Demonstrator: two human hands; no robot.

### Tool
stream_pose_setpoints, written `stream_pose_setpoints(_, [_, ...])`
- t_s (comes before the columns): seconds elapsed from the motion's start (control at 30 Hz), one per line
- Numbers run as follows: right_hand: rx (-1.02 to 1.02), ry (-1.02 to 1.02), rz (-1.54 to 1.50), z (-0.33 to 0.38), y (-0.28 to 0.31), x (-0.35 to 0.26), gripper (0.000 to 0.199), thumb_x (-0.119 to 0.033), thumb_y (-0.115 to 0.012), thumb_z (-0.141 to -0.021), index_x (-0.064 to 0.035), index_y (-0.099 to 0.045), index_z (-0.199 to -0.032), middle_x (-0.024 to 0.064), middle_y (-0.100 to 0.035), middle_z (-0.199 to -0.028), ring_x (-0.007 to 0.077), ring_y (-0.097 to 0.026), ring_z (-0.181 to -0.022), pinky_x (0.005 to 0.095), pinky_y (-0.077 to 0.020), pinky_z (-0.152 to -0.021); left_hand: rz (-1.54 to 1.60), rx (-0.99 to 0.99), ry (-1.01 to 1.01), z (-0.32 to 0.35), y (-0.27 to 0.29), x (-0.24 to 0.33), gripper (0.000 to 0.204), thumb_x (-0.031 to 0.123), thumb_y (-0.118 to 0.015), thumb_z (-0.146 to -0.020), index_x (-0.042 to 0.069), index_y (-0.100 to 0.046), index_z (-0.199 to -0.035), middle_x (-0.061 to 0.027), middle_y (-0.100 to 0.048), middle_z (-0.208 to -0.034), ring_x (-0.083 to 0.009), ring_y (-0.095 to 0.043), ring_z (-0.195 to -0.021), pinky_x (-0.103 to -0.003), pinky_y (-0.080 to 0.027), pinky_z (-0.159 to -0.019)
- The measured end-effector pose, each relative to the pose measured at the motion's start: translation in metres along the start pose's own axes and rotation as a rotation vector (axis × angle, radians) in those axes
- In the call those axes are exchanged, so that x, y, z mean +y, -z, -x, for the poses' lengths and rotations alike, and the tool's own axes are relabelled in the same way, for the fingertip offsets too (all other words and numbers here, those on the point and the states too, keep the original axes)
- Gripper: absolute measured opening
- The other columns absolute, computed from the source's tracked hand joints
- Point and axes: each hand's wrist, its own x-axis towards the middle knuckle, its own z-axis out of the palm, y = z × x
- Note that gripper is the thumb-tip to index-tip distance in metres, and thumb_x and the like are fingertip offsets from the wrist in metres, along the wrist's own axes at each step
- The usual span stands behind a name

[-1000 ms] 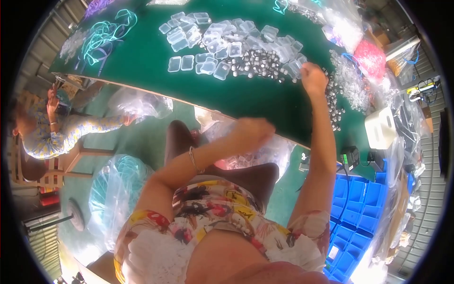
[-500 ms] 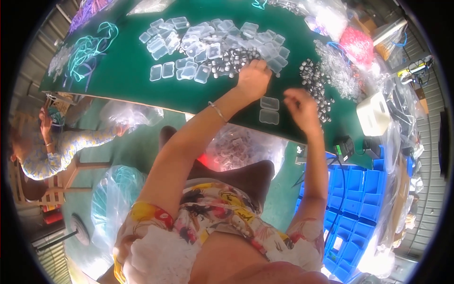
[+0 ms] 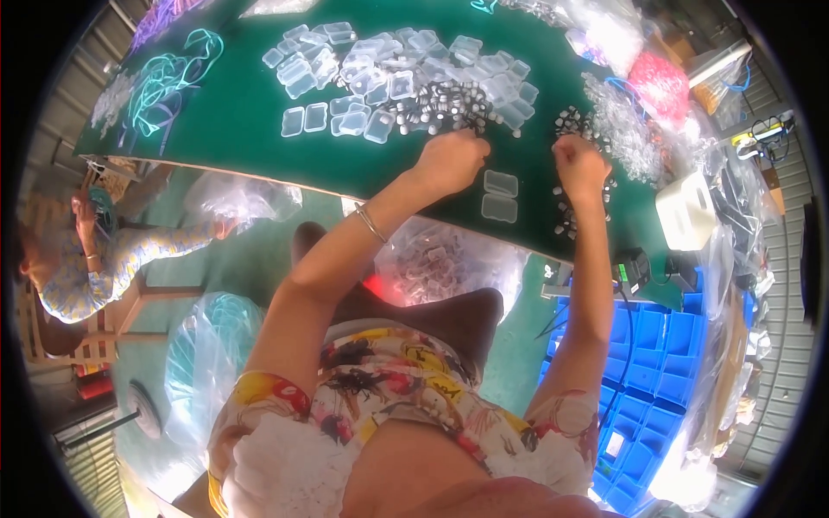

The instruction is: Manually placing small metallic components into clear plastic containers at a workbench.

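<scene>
On the green table, my left hand (image 3: 452, 162) is closed, with its fingertips pressed together at the near edge of a pile of small black-and-white parts (image 3: 449, 105). What it pinches, if anything, is hidden. My right hand (image 3: 584, 167) is also closed, over a second pile of small black-and-white parts (image 3: 566, 123); I cannot make out anything in its fingers. Between the hands and nearer to me lies an open clear plastic box (image 3: 500, 208), its two halves flat. Behind the left hand spreads a heap of clear plastic boxes (image 3: 371, 65).
Clear small pieces (image 3: 623, 121) and a pink bag (image 3: 658, 79) lie at the right, near a white container (image 3: 685, 211). Blue bins (image 3: 643, 354) stand below. Turquoise cords (image 3: 164, 86) lie far left. Another person (image 3: 86, 268) sits at the left.
My left hand has drawn slightly toward me from the parts pile. My right hand has moved right and farther away, onto the right-hand pile, and its fingers have closed. The view has shifted slightly.
</scene>
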Motion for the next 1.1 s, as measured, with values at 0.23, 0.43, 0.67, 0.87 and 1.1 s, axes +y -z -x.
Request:
stream_pose_setpoints(0.23, [0.097, 0.282, -0.432, 0.083, 0.026, -0.049, 0.015, -0.005, -0.076, -0.071, -0.0125, -0.067, -0.081, -0.0001, -0.066, -0.079, 0.0214, -0.064, -0.081, 0.0393, -0.0373, -0.086, 0.473, 0.147, 0.046, 0.03, -0.007, 0.039, 0.012, 0.012, -0.071, -0.078, 0.007, -0.065, -0.087, -0.0108, -0.063, -0.083, -0.0311, -0.065, -0.075, -0.04, -0.052, -0.068])
stream_pose_setpoints(0.43, [0.053, 0.326, -0.42, 0.095, 0.021, -0.056, 0.013, -0.008, -0.075, -0.075, -0.0131, -0.067, -0.084, -0.0004, -0.065, -0.079, 0.0205, -0.061, -0.083, 0.0407, -0.0345, -0.087, 0.217, 0.186, 0.046, 0.041, -0.02, 0.043, 0.018, 0.015, -0.075, -0.076, 0.009, -0.064, -0.089, -0.0082, -0.06, -0.088, -0.0294, -0.064, -0.082, -0.04, -0.053, -0.068])
stream_pose_setpoints(0.67, [-0.009, 0.202, -0.214, 0.067, 0.007, -0.047, 0.015, -0.011, -0.069, -0.081, -0.0114, -0.066, -0.096, 0.0044, -0.065, -0.098, 0.025, -0.062, -0.089, 0.043, -0.0394, -0.083, 0.203, 0.122, 0.028, 0.044, -0.012, 0.048, 0.04, 0.021, -0.081, -0.068, 0.011, -0.062, -0.102, -0.0097, -0.06, -0.095, -0.0299, -0.062, -0.09, -0.042, -0.052, -0.074])
stream_pose_setpoints(0.87, [-0.213, 0.135, -0.558, 0.06, 0.003, -0.037, 0.024, -0.005, -0.074, -0.077, -0.0074, -0.064, -0.1, 0.009, -0.063, -0.1, 0.0293, -0.062, -0.085, 0.0405, -0.0472, -0.073, 0.189, 0.154, 0.005, 0.049, -0.018, 0.046, 0.053, 0.025, -0.082, -0.069, 0.009, -0.058, -0.114, -0.0106, -0.059, -0.097, -0.0321, -0.062, -0.091, -0.041, -0.052, -0.077])
stream_pose_setpoints(1.1, [-0.236, 0.367, -0.746, 0.079, 0.032, -0.039, 0.035, 0.004, -0.075, -0.072, -0.0027, -0.063, -0.104, 0.0132, -0.061, -0.097, 0.0326, -0.062, -0.083, 0.0375, -0.0515, -0.07, -0.007, 0.203, -0.138, 0.049, -0.026, 0.043, 0.045, 0.026, -0.076, -0.076, 0.008, -0.058, -0.113, -0.0089, -0.056, -0.093, -0.0282, -0.062, -0.085, -0.039, -0.052, -0.071])
